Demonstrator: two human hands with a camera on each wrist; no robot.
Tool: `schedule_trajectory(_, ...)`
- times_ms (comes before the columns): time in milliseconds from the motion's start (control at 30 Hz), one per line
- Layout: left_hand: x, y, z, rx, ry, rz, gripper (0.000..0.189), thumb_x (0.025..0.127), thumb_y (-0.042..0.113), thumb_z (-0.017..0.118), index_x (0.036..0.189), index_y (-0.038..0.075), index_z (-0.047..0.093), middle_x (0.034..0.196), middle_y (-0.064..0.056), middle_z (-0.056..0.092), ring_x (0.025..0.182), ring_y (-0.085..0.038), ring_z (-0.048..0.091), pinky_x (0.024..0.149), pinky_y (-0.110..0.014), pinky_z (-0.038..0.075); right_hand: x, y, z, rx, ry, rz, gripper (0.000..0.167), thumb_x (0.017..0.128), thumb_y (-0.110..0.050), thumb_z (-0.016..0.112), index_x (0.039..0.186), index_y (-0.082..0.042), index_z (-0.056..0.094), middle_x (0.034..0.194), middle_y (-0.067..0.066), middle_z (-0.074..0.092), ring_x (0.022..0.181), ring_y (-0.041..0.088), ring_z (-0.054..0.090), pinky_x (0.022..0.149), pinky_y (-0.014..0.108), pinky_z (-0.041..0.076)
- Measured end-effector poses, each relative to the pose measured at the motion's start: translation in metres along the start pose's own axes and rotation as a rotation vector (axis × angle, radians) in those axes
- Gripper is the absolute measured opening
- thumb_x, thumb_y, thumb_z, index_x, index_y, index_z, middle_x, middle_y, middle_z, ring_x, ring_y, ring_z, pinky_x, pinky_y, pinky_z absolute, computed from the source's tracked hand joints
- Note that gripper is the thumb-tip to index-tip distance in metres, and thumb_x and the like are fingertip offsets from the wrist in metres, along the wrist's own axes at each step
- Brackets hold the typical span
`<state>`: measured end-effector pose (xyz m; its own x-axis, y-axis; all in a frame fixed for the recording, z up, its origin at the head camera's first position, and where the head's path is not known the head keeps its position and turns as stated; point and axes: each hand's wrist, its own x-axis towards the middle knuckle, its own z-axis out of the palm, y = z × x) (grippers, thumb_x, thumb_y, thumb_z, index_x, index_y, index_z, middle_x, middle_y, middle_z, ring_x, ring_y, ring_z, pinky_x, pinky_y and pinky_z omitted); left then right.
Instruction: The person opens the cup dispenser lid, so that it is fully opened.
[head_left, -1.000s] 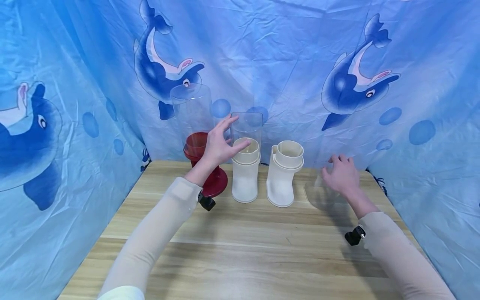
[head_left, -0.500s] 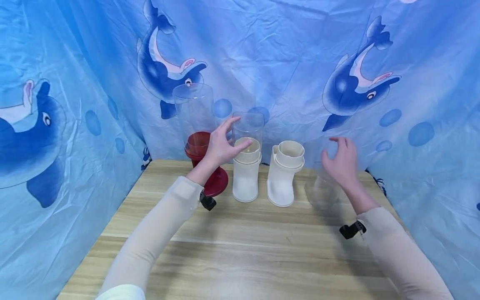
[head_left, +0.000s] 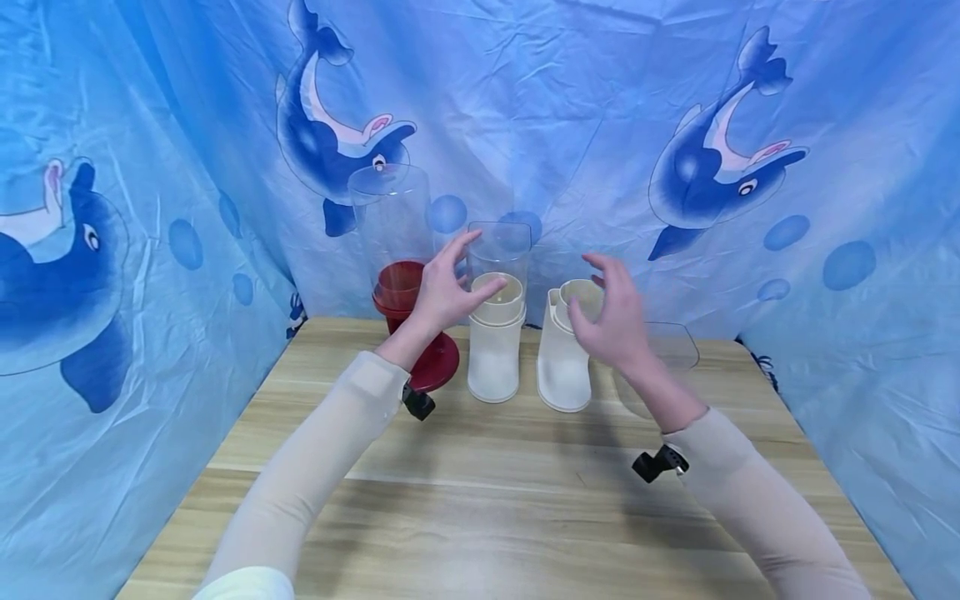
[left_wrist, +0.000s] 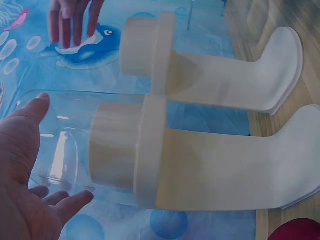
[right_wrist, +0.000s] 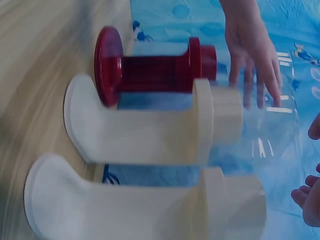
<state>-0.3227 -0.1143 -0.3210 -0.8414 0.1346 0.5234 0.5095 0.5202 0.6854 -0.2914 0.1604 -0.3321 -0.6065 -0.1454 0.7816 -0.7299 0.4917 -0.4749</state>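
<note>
Two cream-white boot-shaped stands with round collars are upright side by side: the left stand (head_left: 492,362) and the right stand (head_left: 564,375). A clear container (left_wrist: 60,150) sits on the left stand's collar. My left hand (head_left: 446,287) is beside it, thumb and fingers spread about its side; whether they touch it is unclear. My right hand (head_left: 615,321) hovers by the right stand's collar, fingers loosely bent, with nothing in it. Another clear container (head_left: 671,343) stands on the table at the right, partly hidden by the right forearm.
A red stand (head_left: 437,364) with a tall clear cylinder (head_left: 390,212) on top is left of the white stands, partly behind the left hand. All stand near the back of the wooden table (head_left: 495,500), before a blue dolphin-print curtain (head_left: 570,125).
My right hand has left the clear container on the right, risen and moved left to the right white stand. My left hand has hardly moved.
</note>
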Motion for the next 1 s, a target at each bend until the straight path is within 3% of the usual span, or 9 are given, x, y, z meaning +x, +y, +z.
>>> schedule_trajectory(200, -0.002, -0.005, 0.004, -0.036, 0.030, 0.031, 0.090, 0.089, 0.035, 0.086, 0.164, 0.017, 0.039, 0.171, -0.007, 0.041, 0.150, -0.039, 0.050, 0.110, -0.052, 0.057, 0.005, -0.005, 0.019, 0.015, -0.037, 0.025, 0.060, 0.088, -0.001, 0.071, 0.144, 0.009, 0.053, 0.143, 0.027, 0.058, 0.138, 0.040, 0.056, 0.111, 0.052, 0.057)
schedule_trajectory(500, -0.003, -0.005, 0.004, -0.025, 0.037, 0.026, 0.089, 0.089, 0.036, 0.087, 0.163, 0.020, 0.040, 0.170, -0.006, 0.042, 0.148, -0.037, 0.053, 0.111, -0.051, 0.057, 0.016, -0.011, 0.033, 0.102, -0.109, 0.175, 0.067, 0.091, 0.000, 0.068, 0.152, 0.006, 0.042, 0.153, 0.025, 0.050, 0.143, 0.044, 0.054, 0.114, 0.050, 0.055)
schedule_trajectory(733, -0.001, -0.007, 0.001, -0.005, 0.033, 0.011, 0.088, 0.089, 0.040, 0.086, 0.162, 0.024, 0.041, 0.169, -0.005, 0.043, 0.146, -0.034, 0.055, 0.110, -0.049, 0.058, 0.006, -0.013, 0.053, 0.113, -0.199, 0.217, 0.077, 0.091, -0.002, 0.069, 0.157, 0.008, 0.031, 0.160, 0.030, 0.039, 0.149, 0.048, 0.046, 0.118, 0.054, 0.050)
schedule_trajectory(1000, 0.000, -0.005, 0.001, -0.014, 0.020, 0.012, 0.087, 0.089, 0.040, 0.087, 0.161, 0.023, 0.042, 0.169, -0.006, 0.043, 0.146, -0.034, 0.056, 0.110, -0.052, 0.058, -0.017, -0.009, 0.074, 0.033, -0.306, 0.281, 0.095, 0.094, -0.012, 0.071, 0.165, 0.010, 0.012, 0.165, 0.035, 0.029, 0.154, 0.048, 0.036, 0.122, 0.056, 0.045)
